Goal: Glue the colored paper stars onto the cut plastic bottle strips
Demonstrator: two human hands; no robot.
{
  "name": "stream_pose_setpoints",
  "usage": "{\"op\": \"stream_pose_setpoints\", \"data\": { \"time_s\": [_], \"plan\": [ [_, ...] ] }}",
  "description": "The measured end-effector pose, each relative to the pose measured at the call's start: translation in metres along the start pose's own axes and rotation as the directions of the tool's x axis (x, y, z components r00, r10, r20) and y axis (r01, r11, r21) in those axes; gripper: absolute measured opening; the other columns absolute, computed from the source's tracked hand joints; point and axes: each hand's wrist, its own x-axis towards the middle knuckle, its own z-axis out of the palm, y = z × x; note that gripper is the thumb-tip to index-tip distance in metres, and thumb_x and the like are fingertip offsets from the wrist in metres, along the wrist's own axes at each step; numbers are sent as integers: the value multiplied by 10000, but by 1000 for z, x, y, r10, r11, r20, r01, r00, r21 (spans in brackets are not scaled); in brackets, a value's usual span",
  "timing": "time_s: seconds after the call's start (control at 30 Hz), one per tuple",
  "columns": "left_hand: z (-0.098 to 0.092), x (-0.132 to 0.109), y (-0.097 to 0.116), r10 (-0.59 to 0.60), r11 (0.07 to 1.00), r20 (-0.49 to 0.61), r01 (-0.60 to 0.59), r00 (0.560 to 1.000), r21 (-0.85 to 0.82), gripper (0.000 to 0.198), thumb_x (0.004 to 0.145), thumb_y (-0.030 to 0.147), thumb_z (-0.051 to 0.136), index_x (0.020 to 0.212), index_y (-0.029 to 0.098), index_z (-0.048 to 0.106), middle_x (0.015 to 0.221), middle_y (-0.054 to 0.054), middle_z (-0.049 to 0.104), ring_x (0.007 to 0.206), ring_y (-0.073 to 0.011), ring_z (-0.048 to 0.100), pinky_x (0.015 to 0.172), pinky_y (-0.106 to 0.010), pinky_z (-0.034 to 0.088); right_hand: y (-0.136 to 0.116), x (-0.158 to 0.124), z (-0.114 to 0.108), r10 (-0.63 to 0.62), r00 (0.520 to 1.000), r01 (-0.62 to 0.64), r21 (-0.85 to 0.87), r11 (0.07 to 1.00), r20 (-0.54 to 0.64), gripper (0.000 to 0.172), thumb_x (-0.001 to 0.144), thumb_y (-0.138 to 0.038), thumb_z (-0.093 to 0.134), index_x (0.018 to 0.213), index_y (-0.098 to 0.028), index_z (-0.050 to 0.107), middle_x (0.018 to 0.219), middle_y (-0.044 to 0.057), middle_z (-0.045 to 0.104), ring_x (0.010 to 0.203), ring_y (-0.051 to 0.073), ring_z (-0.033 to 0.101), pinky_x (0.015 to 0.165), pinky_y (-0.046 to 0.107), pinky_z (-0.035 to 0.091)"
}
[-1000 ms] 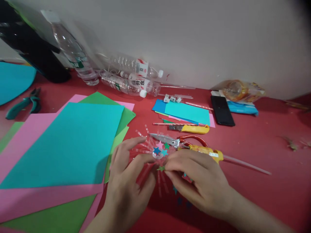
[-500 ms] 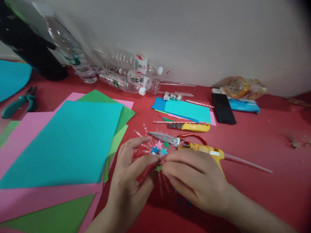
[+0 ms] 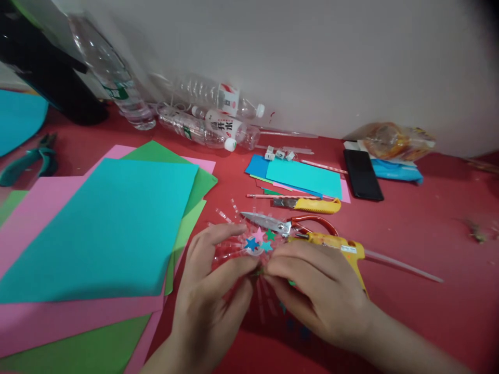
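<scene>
Between my hands is a clear plastic bottle piece [image 3: 255,253] cut into thin strips that fan outward. On its middle sit a pink star [image 3: 258,235], a green star [image 3: 270,235], a blue star [image 3: 251,244] and a light-blue star [image 3: 266,246]. My left hand [image 3: 212,285] curls round the near left side of the plastic, thumb and fingers closed on it. The fingertips of my right hand [image 3: 322,285] are pinched at the near edge, on another green paper star [image 3: 257,272], mostly hidden by the fingers.
Just beyond lie scissors [image 3: 268,222], a yellow glue gun [image 3: 331,241] and a box cutter [image 3: 315,205]. Coloured paper sheets [image 3: 109,228] cover the left side. Bottles [image 3: 195,130], a phone [image 3: 363,175] and pliers [image 3: 33,161] lie farther back.
The near green star has tipped from facing up to nearly edge-on between the fingertips. Both hands have drawn closer around it. The view has shifted slightly.
</scene>
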Motion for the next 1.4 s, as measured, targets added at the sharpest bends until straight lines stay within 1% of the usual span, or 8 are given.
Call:
{"op": "stream_pose_setpoints", "data": {
  "time_s": [0.13,0.23,0.47,0.7,0.9,1.07,1.27,1.4],
  "plan": [
    [-1,0,1,11,1000,8,-12,1000,8,237,822,-8,543,893,202,624,1254,-53,506,1138,-190,523,945,-387,473,-1,1,0,81,996,-83,101,991,26,84,931,-130,537,896,-166,606,847,24,669,760,121,610,685,240,480],
    [-1,0,1,9,1000,14,-9,1000,18,213,831,16,564,893,209,630,1239,-53,512,1123,-195,531,938,-396,478,-3,5,-1,140,989,-147,155,977,58,112,927,-125,524,874,-156,617,807,18,657,718,108,594,644,225,470],
    [-1,-1,2,-34,999,23,33,999,27,216,834,50,564,900,248,621,1242,-44,506,1119,-226,538,914,-429,485,-6,9,-1,235,970,-243,181,953,60,111,891,-125,538,816,-163,610,761,-6,635,656,84,543,591,196,433],
    [0,-1,1,-41,999,41,39,998,36,218,836,52,566,913,248,620,1255,-42,498,1127,-217,536,922,-418,484,-7,6,1,295,953,-302,181,936,64,96,880,-137,547,808,-176,598,752,-19,624,652,81,546,592,197,423],
    [0,-1,3,-40,999,41,39,998,27,227,843,46,552,932,244,620,1271,-50,499,1155,-217,526,951,-416,476,-9,7,3,316,948,-318,196,928,42,84,864,-120,558,819,-178,599,738,-34,603,623,69,522,577,189,408],
    [-3,-1,7,-37,997,61,41,997,-68,235,847,48,533,964,232,618,1277,-71,512,1195,-232,507,952,-421,473,-9,6,3,332,942,-335,195,922,46,78,851,-119,564,819,-185,591,732,-39,593,619,70,519,569,190,403],
    [-2,-3,4,-96,994,56,98,994,-40,201,865,85,548,911,261,634,1274,-31,510,1184,-201,516,965,-363,475,-10,7,4,326,945,-326,183,928,33,86,859,-123,552,817,-188,590,721,-37,588,599,74,510,546,194,398],
    [0,-3,3,-112,993,33,113,993,-44,194,858,85,561,881,262,637,1295,-15,505,1205,-197,510,996,-360,460,-11,8,4,330,943,-333,177,926,47,84,861,-128,555,810,-181,596,735,-32,599,615,75,514,557,196,397]
  ]
}}
